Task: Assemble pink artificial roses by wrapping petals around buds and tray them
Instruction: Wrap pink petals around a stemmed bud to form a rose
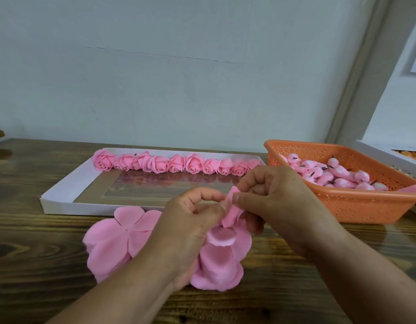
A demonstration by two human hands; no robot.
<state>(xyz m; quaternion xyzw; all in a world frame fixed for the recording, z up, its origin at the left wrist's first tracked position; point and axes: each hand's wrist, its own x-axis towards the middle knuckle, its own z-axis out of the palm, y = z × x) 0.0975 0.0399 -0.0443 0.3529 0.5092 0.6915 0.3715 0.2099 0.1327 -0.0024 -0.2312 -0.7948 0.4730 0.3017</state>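
Both hands meet over a pile of flat pink petal sheets [123, 242] on the wooden table. My left hand [193, 225] and my right hand [272, 195] pinch a partly wrapped pink petal piece [231, 212] between their fingertips; a bud inside it cannot be made out. More loose petals [219, 263] hang below the hands. A row of finished pink roses [174, 164] lines the far side of the white tray [59, 202]. An orange perforated basket [356, 202] at the right holds several pink buds [330, 175] with dark stems.
A pale wall rises right behind the table. A white box [384, 153] with orange contents sits at the far right, behind the basket. The tray's near half shows a bare shiny bottom. Bare wood lies at the left and front.
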